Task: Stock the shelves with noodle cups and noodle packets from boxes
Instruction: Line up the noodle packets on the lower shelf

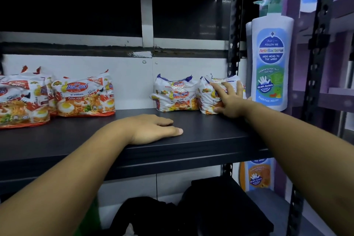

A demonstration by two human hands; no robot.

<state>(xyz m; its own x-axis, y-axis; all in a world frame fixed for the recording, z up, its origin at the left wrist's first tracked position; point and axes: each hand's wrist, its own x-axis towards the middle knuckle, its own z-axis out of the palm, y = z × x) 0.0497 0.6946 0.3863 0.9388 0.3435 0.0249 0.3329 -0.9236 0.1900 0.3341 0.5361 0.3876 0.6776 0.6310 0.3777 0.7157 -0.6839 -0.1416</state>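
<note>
A dark shelf board (201, 130) holds noodle packets. Two red-and-white multipacks stand at the left (84, 96) and far left (21, 101). Two blue-and-white multipacks stand at the back right: one (175, 94) free, the other (210, 97) under my right hand (229, 101), whose spread fingers press on its front, thumb at its base. My left hand (153, 129) rests flat on the shelf near the front edge, holding nothing.
A black perforated upright (234, 25) bounds the shelf on the right. Beside it stands a white pump bottle of kids wash (272, 59) on the neighbouring rack. Dark cloth or bags (210, 207) lie on the lower shelf.
</note>
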